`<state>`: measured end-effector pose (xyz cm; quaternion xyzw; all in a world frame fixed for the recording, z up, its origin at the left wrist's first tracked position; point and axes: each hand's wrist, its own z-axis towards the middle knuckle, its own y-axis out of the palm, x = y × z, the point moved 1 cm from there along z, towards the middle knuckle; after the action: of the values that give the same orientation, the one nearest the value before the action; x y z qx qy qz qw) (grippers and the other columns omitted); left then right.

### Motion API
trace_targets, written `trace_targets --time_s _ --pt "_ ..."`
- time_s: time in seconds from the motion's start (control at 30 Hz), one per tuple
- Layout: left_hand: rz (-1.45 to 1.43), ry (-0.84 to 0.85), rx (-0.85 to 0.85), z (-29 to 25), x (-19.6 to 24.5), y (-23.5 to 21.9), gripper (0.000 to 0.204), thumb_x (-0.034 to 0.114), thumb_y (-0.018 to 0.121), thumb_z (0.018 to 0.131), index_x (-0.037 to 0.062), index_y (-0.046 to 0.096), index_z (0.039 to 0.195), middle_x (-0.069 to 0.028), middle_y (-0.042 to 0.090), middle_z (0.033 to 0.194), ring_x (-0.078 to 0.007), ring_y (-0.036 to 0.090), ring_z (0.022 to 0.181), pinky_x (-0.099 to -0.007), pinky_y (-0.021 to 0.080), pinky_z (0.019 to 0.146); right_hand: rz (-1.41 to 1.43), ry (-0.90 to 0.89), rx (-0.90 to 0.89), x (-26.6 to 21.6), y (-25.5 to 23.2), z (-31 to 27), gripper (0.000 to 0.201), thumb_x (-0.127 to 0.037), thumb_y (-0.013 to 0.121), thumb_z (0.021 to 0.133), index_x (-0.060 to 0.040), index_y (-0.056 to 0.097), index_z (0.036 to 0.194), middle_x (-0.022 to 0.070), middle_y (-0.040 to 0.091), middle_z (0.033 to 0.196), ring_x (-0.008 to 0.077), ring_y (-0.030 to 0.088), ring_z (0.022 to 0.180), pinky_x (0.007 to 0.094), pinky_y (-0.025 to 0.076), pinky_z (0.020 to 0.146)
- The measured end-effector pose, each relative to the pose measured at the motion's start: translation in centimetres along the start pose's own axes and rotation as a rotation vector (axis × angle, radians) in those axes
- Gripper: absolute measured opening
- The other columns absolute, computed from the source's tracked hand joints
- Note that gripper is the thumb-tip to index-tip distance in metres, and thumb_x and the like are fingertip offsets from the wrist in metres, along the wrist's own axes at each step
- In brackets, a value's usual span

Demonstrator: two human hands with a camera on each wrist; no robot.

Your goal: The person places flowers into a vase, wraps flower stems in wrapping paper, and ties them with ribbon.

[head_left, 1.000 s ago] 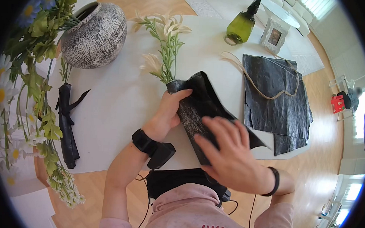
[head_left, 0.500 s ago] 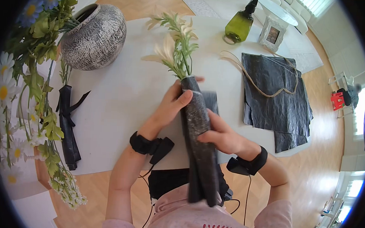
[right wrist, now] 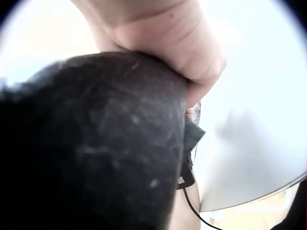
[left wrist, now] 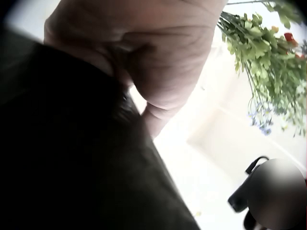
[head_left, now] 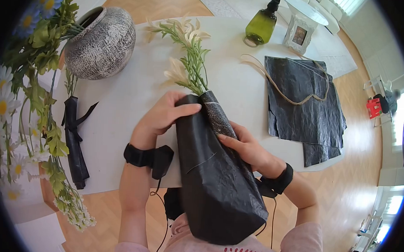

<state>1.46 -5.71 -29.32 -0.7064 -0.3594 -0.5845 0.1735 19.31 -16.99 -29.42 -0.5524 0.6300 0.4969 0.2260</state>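
Cream artificial flowers with green stems (head_left: 193,62) stick out of a narrow roll of black paper (head_left: 218,115). A wide flap of the same black paper (head_left: 217,189) spreads from the roll toward the person's lap. My left hand (head_left: 166,111) pinches the flap's upper edge, thumb on top, just left of the roll's mouth. Around the roll's right side curls my right hand (head_left: 248,148), its thumb on the paper. In the left wrist view dark paper (left wrist: 96,158) lies below the left hand (left wrist: 139,43); in the right wrist view paper (right wrist: 105,124) hides part of the right hand (right wrist: 168,38).
A speckled vase (head_left: 102,45) with blue and white flowers stands at the left, beside a tied black-wrapped bundle (head_left: 75,143). At the right lie black paper sheets (head_left: 302,103) with a cord (head_left: 276,86) on them. Behind are a green bottle (head_left: 260,27) and picture frame (head_left: 299,35).
The wide paper has swung out to the left of the roll and faces up. My left hand moved left from the roll to the paper's edge; my right hand, earlier loose above the paper, now grips the roll.
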Motion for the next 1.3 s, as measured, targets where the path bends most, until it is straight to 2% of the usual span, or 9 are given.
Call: trace_targets --time_s 0.1,0.3,0.37,0.47,0.57,0.67,0.97,1.13,1.3 --pt "-0.435 0.21 -0.077 -2.1 2.1 1.1 0.041 0.023 0.058 0.079 -0.0042 0.049 0.107 -0.0101 0.059 0.095 -0.0144 0.059 0.081 -0.0232 0.043 0.073 -0.05 -0.031 0.012 1.1 -0.5 0.1 0.038 -0.017 0.055 0.082 -0.0002 0.041 0.113 0.005 0.052 0.091 0.0078 0.049 0.08 0.0217 0.043 0.067" --pt "-0.514 0.311 -0.313 -1.6 3.7 3.6 0.068 0.055 0.047 0.078 -0.0009 0.04 0.117 -0.015 0.053 0.108 -0.0206 0.054 0.097 -0.0266 0.042 0.079 0.751 0.278 -0.661 4.0 -2.7 2.5 0.04 -0.03 0.053 0.08 -0.0055 0.045 0.111 0.0108 0.05 0.091 0.0192 0.051 0.077 0.03 0.041 0.069" --pt "0.438 0.028 -0.132 0.0 2.7 -0.2 0.056 0.046 0.043 0.084 -0.0013 0.043 0.113 -0.0141 0.052 0.107 -0.0179 0.052 0.097 -0.027 0.042 0.074 0.747 0.332 -0.868 4.2 -3.7 4.7 0.046 -0.039 0.048 0.081 -0.004 0.045 0.111 0.0157 0.049 0.093 0.0264 0.051 0.077 0.0353 0.041 0.073" --pt "0.47 -0.347 -0.173 0.1 1.6 -0.2 0.039 0.032 0.045 0.087 -0.0011 0.045 0.108 -0.0114 0.054 0.102 -0.0159 0.054 0.092 -0.0274 0.043 0.068 0.797 0.473 -0.941 3.9 -3.8 4.8 0.055 -0.047 0.028 0.087 -0.0008 0.042 0.113 0.0175 0.054 0.084 0.029 0.05 0.086 0.0392 0.041 0.072" --pt "-0.184 -0.059 -0.06 1.2 -2.4 2.7 0.034 0.027 0.048 0.086 -0.0009 0.048 0.104 -0.0096 0.057 0.094 -0.0172 0.057 0.085 -0.0287 0.046 0.066 0.788 0.349 -0.704 2.7 -0.6 8.5 0.056 -0.049 0.03 0.086 -0.002 0.041 0.115 0.0166 0.054 0.084 0.0266 0.051 0.081 0.0363 0.042 0.069" --pt "-0.548 -0.01 0.003 1.5 -2.3 4.9 0.032 0.023 0.05 0.084 -0.0011 0.049 0.105 -0.01 0.057 0.094 -0.0196 0.057 0.085 -0.0332 0.048 0.07 0.757 0.232 -0.461 5.3 -8.2 -3.4 0.057 -0.05 0.032 0.085 -0.0032 0.04 0.117 0.0157 0.055 0.083 0.0243 0.052 0.077 0.0334 0.043 0.066" --pt "-0.753 -0.048 0.257 2.3 -3.9 4.2 0.027 0.013 0.052 0.08 -0.0017 0.049 0.102 -0.0124 0.057 0.095 -0.0224 0.058 0.083 -0.0364 0.05 0.07 0.204 -0.022 0.199 -6.3 -5.8 -2.2 0.064 -0.056 0.029 0.084 -0.0079 0.03 0.126 0.0115 0.059 0.08 0.0156 0.056 0.064 0.023 0.045 0.054" --pt "-0.825 -0.051 0.189 2.3 -3.6 4.2 0.029 0.015 0.053 0.08 -0.0016 0.048 0.103 -0.0123 0.057 0.095 -0.0229 0.058 0.084 -0.0376 0.049 0.072 -0.478 -0.256 0.174 -6.5 -3.9 -1.3 0.058 0.006 0.055 0.074 -0.0067 0.029 0.125 0.0048 0.058 0.075 0.0054 0.053 0.064 0.0165 0.041 0.054" --pt "-0.937 0.033 0.159 1.4 -2.4 4.4 0.03 0.02 0.053 0.082 0.0008 0.049 0.104 -0.0102 0.057 0.095 -0.0217 0.056 0.088 -0.0378 0.047 0.076 -0.674 -0.304 0.194 -5.5 -6.1 0.1 0.037 0.003 0.055 0.074 -0.0037 0.045 0.109 -0.0008 0.053 0.059 0.0012 0.042 0.053 0.0186 0.031 0.045"
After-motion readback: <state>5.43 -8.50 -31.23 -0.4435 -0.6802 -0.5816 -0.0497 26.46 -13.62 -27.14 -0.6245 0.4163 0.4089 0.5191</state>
